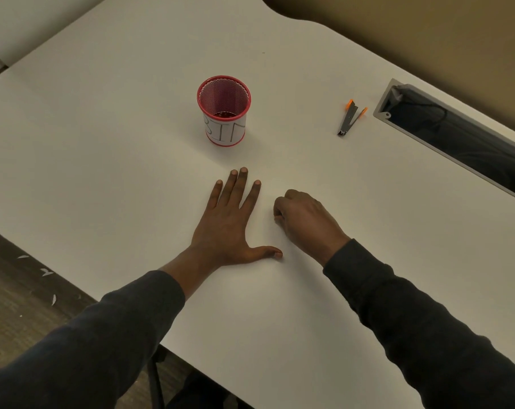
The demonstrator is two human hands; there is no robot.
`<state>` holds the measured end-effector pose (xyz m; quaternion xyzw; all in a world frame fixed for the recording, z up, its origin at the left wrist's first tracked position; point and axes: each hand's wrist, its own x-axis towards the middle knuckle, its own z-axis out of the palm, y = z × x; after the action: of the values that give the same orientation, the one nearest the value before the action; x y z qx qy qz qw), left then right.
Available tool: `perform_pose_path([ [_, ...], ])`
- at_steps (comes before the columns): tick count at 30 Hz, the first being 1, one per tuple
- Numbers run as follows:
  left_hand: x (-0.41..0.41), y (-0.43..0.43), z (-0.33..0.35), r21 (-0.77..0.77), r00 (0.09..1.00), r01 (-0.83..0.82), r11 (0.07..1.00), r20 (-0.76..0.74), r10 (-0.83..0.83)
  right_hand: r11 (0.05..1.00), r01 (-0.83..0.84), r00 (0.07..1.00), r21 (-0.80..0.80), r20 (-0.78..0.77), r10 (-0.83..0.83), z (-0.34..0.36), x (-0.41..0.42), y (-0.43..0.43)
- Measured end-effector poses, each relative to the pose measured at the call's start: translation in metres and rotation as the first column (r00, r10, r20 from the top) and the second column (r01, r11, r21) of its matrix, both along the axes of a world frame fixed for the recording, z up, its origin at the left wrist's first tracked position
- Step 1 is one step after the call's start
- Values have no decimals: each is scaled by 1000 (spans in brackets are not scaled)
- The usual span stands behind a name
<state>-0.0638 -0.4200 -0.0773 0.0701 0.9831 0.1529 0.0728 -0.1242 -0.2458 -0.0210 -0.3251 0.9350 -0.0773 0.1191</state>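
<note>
Dark, soft-knit sleeves [102, 343] enter from the bottom corners of the frame. At lower left, past the table edge, lies a wood-grain floor [11, 305] with a few white paper scraps [46, 272] on it.

The left hand [225, 228] lies flat, palm down, in the middle of the smooth white table [132, 157], fingers straight and spread, thumb stretched out to the right. Just beside it, the right hand [305, 219] rests knuckles up with its fingers curled under into a loose fist; nothing shows in its grasp.

Above the left fingertips, near but apart from them, a red mesh cup [224, 113] stands upright, round and slightly tapered. A white paper label [225, 131] wraps its lower half, hand-lettered "BIN".

Right of centre lies a slim grey metal tool [350, 121] with orange tips, splayed in a narrow V. At the right edge a long rectangular cable slot [381, 113], grey-rimmed, opens onto dark contents.
</note>
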Motion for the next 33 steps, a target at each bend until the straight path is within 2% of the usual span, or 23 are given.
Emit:
perform_pose_path([
  [4, 0, 0, 1, 14, 1000, -4, 1000, 0, 4, 991, -18, 999, 131, -47, 24, 2, 3, -10],
  [8, 0, 0, 1, 12, 1000, -5, 1000, 7, 5, 986, 19, 1000, 168, -26, -15, 0, 7, -13],
  [12, 0, 0, 1, -1, 1000, 0, 1000, 1, 0, 992, 95, 992, 87, 77, -101, -5, 5, -5],
  [14, 1, 0, 1, 10, 1000, -3, 1000, -11, 3, 982, 187, 966, -25, 186, -179, -2, -1, 4],
  [16, 1, 0, 2, 15, 1000, -1, 1000, -5, 1, 898, 396, 869, -191, 393, -300, 3, -9, 15],
  [18, 1, 0, 3, 6, 1000, -2, 1000, 8, 2, 730, 617, 705, -293, 617, -349, 7, -14, 25],
  [20, 0, 0, 4, -1, 1000, -6, 1000, 17, 6, 566, 766, 535, -305, 791, -297, 8, -15, 32],
  [22, 0, 0, 4, -8, 1000, -9, 1000, 24, 9, 425, 859, 397, -286, 896, -200, 9, -15, 35],
  [25, 0, 0, 4, -8, 1000, -9, 1000, 26, 9, 276, 934, 258, -228, 963, -79, 14, -15, 33],
  [29, 0, 0, 4, 1, 1000, -4, 1000, 21, 4, 162, 972, 169, -173, 985, 35, 31, -23, 23],
  [31, 1, 1, 4, 13, 1000, -3, 1000, 16, 3, 154, 968, 189, -196, 980, 62, 45, -32, 10],
  [33, 3, 2, 5, 28, 1000, -8, 1000, 16, 7, 172, 945, 272, -279, 960, 64, 63, -48, -7],
])
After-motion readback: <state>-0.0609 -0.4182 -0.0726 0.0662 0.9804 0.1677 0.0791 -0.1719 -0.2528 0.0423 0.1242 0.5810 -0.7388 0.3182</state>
